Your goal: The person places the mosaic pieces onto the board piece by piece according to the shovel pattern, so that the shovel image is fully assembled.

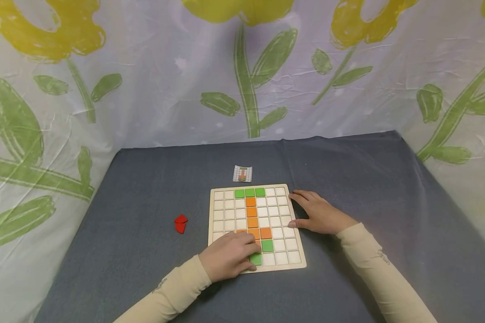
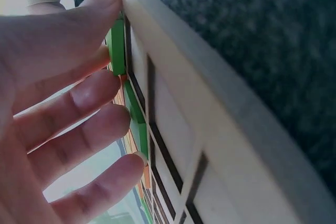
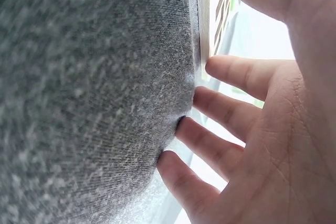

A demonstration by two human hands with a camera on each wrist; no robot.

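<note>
A wooden grid board [image 1: 283,267] lies on the dark cloth. Three green tiles [image 1: 249,193] line its top row, with a column of orange tiles [image 1: 252,211] beneath that widens lower down. Over the lower left part of the board is my left hand [image 1: 226,256], hiding some cells. Its thumb and forefinger are at a green tile [image 1: 256,259] in the bottom row, and its other fingertips rest on tiles above. Another green tile [image 1: 267,245] sits one row up. My right hand [image 1: 321,213] rests at the board's right edge, thumb on the rim, fingers spread and touching the cloth.
Two red pieces [image 1: 180,223] lie together on the cloth left of the board. Beyond the top edge is a small card [image 1: 242,174] printed with a coloured grid pattern. A flower-printed curtain [image 1: 157,89] stands around the back and sides.
</note>
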